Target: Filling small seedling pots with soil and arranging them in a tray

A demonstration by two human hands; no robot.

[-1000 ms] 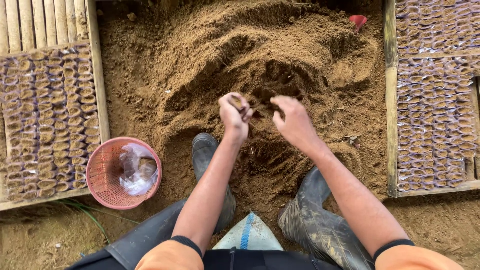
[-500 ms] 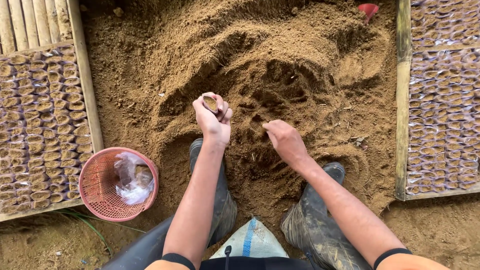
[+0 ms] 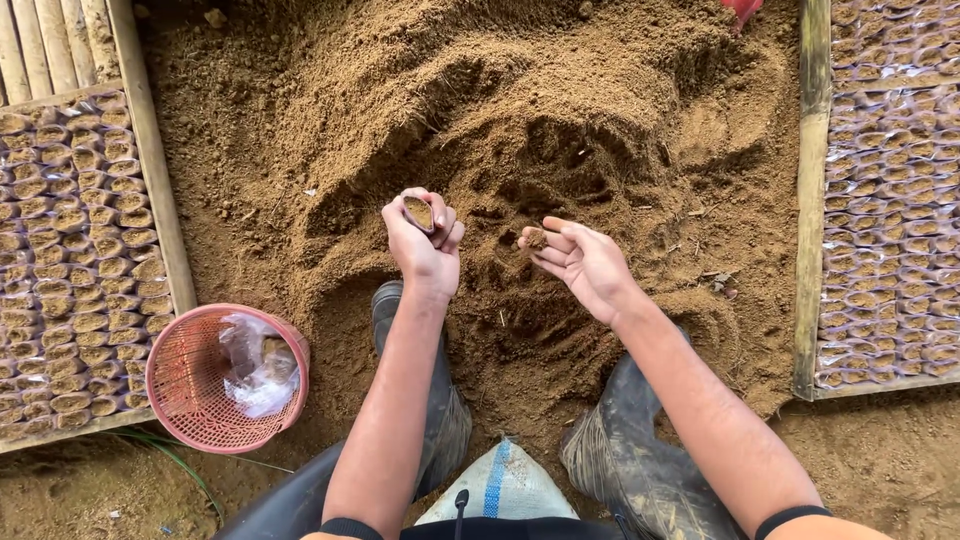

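My left hand (image 3: 425, 240) is closed around a small clear plastic bag of soil (image 3: 418, 210), held upright with its open top showing brown soil. My right hand (image 3: 580, 262) is palm up just to its right, fingers cupped around a pinch of soil (image 3: 536, 239) at the fingertips. Both hands hover over a large heap of loose brown soil (image 3: 520, 110). Below the hands are my two dark rubber boots, the left boot (image 3: 440, 400) and the right boot (image 3: 630, 450).
A pink mesh basket (image 3: 190, 385) holding clear plastic bags stands at lower left. Wooden-framed beds of several small soil-filled bags lie on the left (image 3: 70, 250) and right (image 3: 890, 190). A red object (image 3: 742, 8) pokes from the heap. A white and blue sack (image 3: 500, 485) lies between my legs.
My right hand dipped to the soil, then rose and turned palm up with a pinch of soil. My left hand stayed on the bag. The view shifted slightly.
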